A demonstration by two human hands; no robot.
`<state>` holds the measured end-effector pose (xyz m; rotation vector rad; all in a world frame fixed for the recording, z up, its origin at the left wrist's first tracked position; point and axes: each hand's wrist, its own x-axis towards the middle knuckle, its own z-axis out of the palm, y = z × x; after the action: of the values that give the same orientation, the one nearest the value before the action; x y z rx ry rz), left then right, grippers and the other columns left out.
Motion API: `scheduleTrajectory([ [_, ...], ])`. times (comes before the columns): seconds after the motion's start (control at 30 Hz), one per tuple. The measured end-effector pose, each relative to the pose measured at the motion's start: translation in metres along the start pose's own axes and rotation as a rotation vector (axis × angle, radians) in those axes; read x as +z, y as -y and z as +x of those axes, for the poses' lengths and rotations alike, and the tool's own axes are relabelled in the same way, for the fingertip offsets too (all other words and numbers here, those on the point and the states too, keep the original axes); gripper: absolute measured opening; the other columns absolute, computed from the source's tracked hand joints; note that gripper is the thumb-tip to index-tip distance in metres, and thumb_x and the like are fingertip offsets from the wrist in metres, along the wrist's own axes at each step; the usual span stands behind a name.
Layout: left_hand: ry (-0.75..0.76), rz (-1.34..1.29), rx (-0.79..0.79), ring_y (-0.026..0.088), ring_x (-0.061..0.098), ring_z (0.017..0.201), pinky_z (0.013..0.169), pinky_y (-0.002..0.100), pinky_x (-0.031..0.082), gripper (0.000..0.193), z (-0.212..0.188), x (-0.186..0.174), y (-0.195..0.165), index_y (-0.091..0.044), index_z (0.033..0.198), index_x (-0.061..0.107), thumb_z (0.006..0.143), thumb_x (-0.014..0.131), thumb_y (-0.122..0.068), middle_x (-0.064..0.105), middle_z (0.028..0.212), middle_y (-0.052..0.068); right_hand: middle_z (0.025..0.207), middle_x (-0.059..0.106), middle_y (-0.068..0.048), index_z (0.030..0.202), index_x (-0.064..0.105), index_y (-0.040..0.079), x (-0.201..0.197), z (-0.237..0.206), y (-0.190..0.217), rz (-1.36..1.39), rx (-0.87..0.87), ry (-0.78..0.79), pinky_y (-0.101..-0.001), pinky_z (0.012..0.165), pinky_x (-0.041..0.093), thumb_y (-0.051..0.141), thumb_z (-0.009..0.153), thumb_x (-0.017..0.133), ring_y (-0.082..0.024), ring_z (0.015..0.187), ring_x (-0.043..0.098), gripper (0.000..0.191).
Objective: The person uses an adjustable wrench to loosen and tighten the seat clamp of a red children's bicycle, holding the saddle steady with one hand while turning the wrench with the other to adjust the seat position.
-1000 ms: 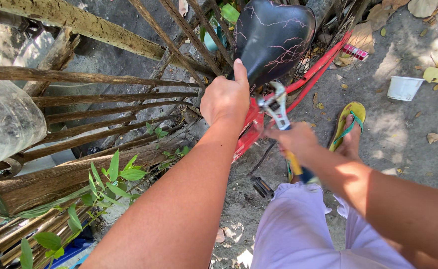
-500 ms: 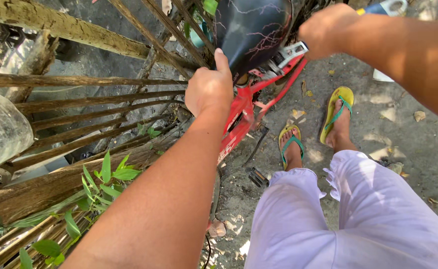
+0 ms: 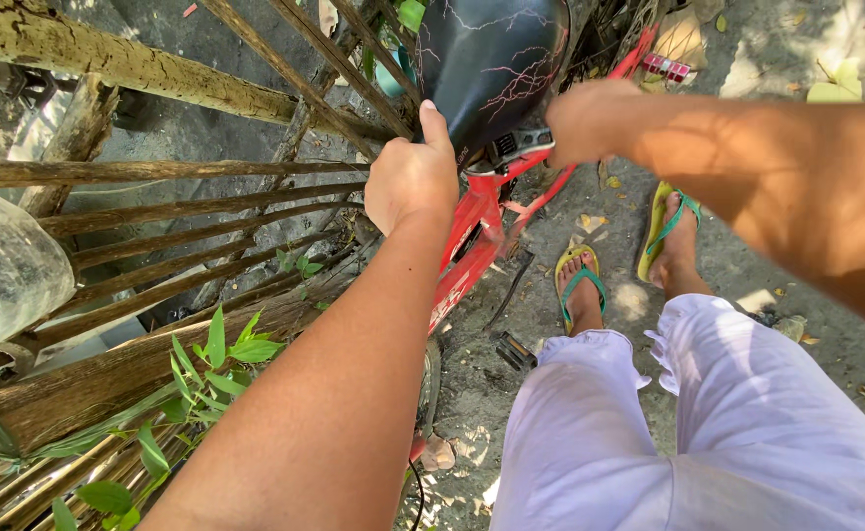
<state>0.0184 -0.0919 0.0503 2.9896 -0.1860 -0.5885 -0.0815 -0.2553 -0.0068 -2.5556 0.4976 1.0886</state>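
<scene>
A black bicycle saddle point(image 3: 491, 59) with thin red cracks sits on a red bicycle frame point(image 3: 472, 246) at top centre. My left hand point(image 3: 411, 182) grips the saddle's near left side, thumb pointing up along it. My right hand point(image 3: 590, 120) is a closed fist at the saddle's right underside. A silver wrench head point(image 3: 521, 145) pokes out of the fist onto the clamp under the saddle. The rest of the tool is hidden in my hand.
A fence of wooden poles point(image 3: 157, 211) runs along the left, touching the bicycle. Green leafy plants point(image 3: 226, 344) and a clear plastic bag point(image 3: 5, 270) sit by it. My feet in green-yellow flip-flops point(image 3: 580, 285) stand on sandy ground next to a pedal point(image 3: 516, 349).
My right hand rose from beside the frame, where the wrench was in full view, then came down to the saddle's underside. My left hand stayed on the saddle.
</scene>
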Motion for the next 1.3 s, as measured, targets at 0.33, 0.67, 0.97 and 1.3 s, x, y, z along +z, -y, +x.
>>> scheduleTrajectory([
  [0.33,0.024,0.006,-0.034,0.035,0.072,0.104,0.089,0.047,0.055,0.079,0.0,0.001,-0.001,-0.011,0.101,0.079,0.093,0.029,-0.07,0.076,0.106,0.017,0.075,0.072,-0.015,0.091,0.068,-0.004,0.074,-0.014,0.047,1.121,0.083,0.227,-0.0441,0.063,0.059,0.018,0.08,0.079,-0.025,0.064,0.07,0.027],
  [0.67,0.032,0.013,-0.001,0.036,0.072,0.106,0.092,0.048,0.054,0.081,0.001,0.002,0.001,-0.009,0.104,0.079,0.095,0.026,-0.07,0.075,0.109,0.02,0.09,0.058,-0.011,0.106,0.047,0.011,0.111,-0.063,0.116,1.946,0.243,0.315,-0.0426,0.057,0.058,0.011,0.082,0.073,-0.025,0.066,0.065,0.035],
  [0.97,0.027,-0.017,-0.009,0.035,0.072,0.106,0.091,0.046,0.055,0.081,0.006,0.004,0.0,-0.009,0.106,0.078,0.093,0.028,-0.071,0.075,0.11,0.018,0.06,0.061,-0.011,0.094,0.064,0.0,0.093,-0.04,-0.026,0.954,0.143,0.114,-0.042,0.041,0.049,0.031,0.081,0.079,-0.023,0.044,0.06,0.036],
  [1.3,0.017,-0.004,-0.019,0.036,0.071,0.107,0.091,0.047,0.054,0.079,0.005,0.001,-0.002,-0.011,0.107,0.079,0.093,0.03,-0.071,0.075,0.111,0.019,0.065,0.064,-0.014,0.103,0.074,0.004,0.004,0.009,-0.022,0.507,-0.015,0.099,-0.0411,0.046,0.052,0.031,0.083,0.079,-0.025,0.048,0.061,0.034],
])
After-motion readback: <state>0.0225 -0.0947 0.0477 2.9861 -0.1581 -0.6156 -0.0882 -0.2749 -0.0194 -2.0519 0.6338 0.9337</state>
